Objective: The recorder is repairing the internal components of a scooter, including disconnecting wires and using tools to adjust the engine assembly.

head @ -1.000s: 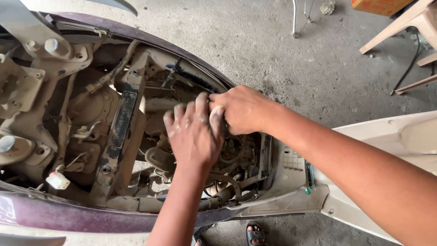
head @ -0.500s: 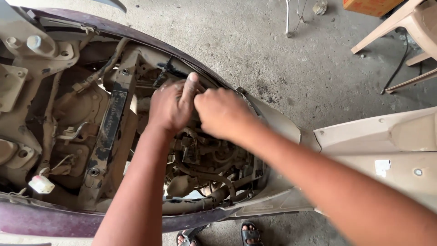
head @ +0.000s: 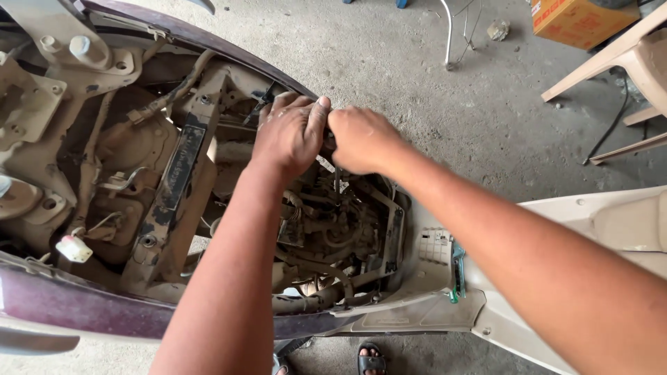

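Note:
Below me lies an opened, dusty scooter body with a dark maroon side panel, its frame, hoses and wiring laid bare. My left hand and my right hand meet at the far rim of the open bay, fingers curled and pressed together around a small dark part that they hide. Beneath them sits the grimy engine and cable cluster. A white plug connector dangles on the left.
A beige scooter panel stretches to the right. On the concrete floor stand plastic chair legs, an orange cardboard box and a thin metal stand. My sandalled foot shows at the bottom.
Both hands have shifted from over the engine bay's middle up to its far rim, still pressed together. The view has drifted a little.

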